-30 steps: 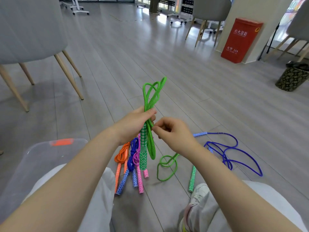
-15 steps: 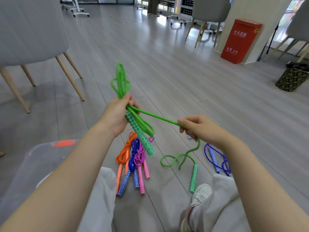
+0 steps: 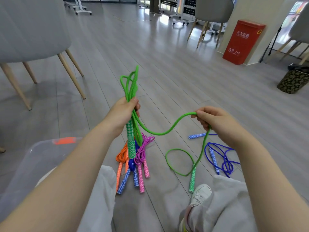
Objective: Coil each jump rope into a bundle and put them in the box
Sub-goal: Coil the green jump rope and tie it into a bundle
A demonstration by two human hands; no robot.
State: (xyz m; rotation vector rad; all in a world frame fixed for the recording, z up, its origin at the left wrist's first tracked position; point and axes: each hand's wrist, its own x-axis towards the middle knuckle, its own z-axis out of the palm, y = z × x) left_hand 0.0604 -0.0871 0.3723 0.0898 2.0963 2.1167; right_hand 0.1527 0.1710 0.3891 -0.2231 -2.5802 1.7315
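An office-like or public indoor hall is suggested by the wide grey plank floor [image 3: 167,67], grey shell chairs on wooden legs [image 3: 212,9], wheeled shelving units [image 3: 187,7] at the back and a red fire-equipment cabinet [image 3: 242,42] set against a pillar.

Green rope [image 3: 160,131], red bin [image 3: 240,42].

Both bare forearms extend forward from the near edge of the view. The left hand [image 3: 123,113] is raised at centre, fingers and thumb curled into a closed grip. The right hand [image 3: 212,118] is held apart to the right at about the same height, fingertips pinched together, knuckles up.
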